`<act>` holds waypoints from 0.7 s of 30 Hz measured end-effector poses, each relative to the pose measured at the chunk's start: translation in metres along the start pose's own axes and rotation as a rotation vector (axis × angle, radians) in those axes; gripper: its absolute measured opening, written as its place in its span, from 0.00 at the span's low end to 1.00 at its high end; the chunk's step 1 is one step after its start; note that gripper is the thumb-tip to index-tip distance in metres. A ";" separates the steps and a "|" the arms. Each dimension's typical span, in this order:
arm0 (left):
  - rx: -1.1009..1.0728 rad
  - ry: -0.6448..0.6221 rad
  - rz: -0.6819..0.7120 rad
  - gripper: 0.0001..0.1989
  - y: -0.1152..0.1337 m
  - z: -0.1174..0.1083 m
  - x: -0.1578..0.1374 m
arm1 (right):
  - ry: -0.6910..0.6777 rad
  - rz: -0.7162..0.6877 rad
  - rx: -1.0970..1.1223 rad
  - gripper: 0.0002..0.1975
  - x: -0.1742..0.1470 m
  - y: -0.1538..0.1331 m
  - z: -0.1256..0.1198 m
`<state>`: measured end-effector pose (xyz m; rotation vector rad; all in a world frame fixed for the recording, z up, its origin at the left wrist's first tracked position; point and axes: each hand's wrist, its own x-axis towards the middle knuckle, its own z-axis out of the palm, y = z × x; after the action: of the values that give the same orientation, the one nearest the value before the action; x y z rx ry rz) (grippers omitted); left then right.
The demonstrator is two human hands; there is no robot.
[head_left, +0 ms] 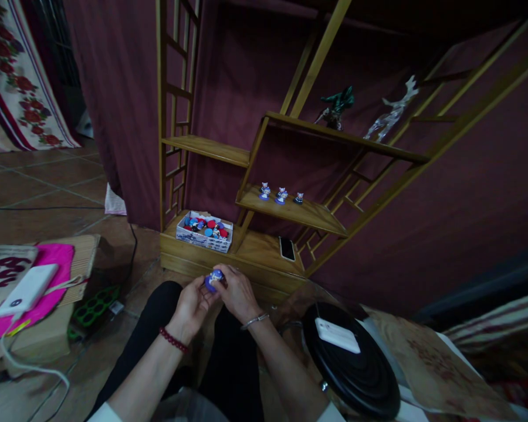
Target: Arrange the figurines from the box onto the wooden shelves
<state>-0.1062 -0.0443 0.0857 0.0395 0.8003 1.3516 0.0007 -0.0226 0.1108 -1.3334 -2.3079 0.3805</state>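
Between my two hands, above my knees, is a small purple and white figurine on a round purple base. My left hand has its fingers closed around the base from the left. From the right, my right hand pinches the figurine with thumb and fingers. In front of me, on the middle shelf, similar figurines stand in short rows. Lower left, a patterned box without a lid holds several red, blue and purple pieces.
A phone lies on the bottom board. Higher up stand a dark green statue and a clear one. To my right is a round black stool with a white device. At left, a white power bank with a cable rests on pink cloth.
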 end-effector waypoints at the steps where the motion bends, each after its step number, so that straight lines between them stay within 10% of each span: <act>1: -0.001 0.003 0.001 0.09 0.000 0.000 -0.001 | -0.005 -0.003 0.002 0.14 0.000 0.000 -0.001; 21: 0.041 -0.008 0.081 0.09 -0.003 0.009 -0.020 | 0.073 0.005 0.110 0.13 -0.010 0.005 -0.001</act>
<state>-0.0988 -0.0584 0.1006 0.1103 0.8275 1.4104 0.0094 -0.0288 0.1065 -1.2783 -2.1922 0.4464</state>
